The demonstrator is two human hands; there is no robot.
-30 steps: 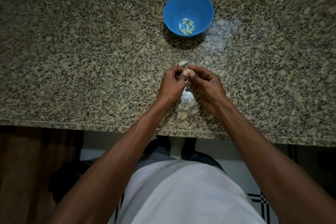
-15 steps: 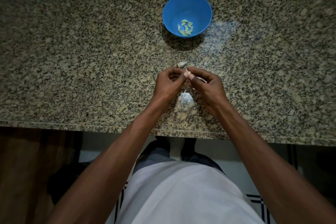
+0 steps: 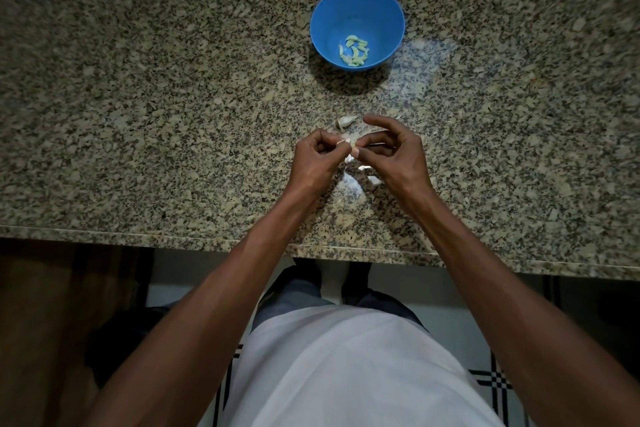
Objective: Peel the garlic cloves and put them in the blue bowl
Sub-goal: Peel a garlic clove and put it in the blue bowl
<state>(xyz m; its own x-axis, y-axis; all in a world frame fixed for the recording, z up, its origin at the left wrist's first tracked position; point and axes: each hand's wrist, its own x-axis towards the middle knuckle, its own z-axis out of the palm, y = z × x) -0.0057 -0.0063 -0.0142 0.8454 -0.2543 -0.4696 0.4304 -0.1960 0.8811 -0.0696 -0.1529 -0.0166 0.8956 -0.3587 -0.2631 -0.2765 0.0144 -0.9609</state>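
Note:
A blue bowl stands on the far middle of the granite counter, with several pale peeled cloves in its bottom. Nearer to me, my left hand and my right hand meet over the counter and pinch a small garlic clove between their fingertips. My right index finger is lifted above the clove. An unpeeled whitish clove lies on the counter just beyond my fingers.
Bits of white garlic skin lie on the granite counter under and between my hands. The counter's front edge runs across just below my wrists.
My hands have drawn slightly apart and my right fingers have lifted and spread. Both still pinch the clove. More skin bits show below them.

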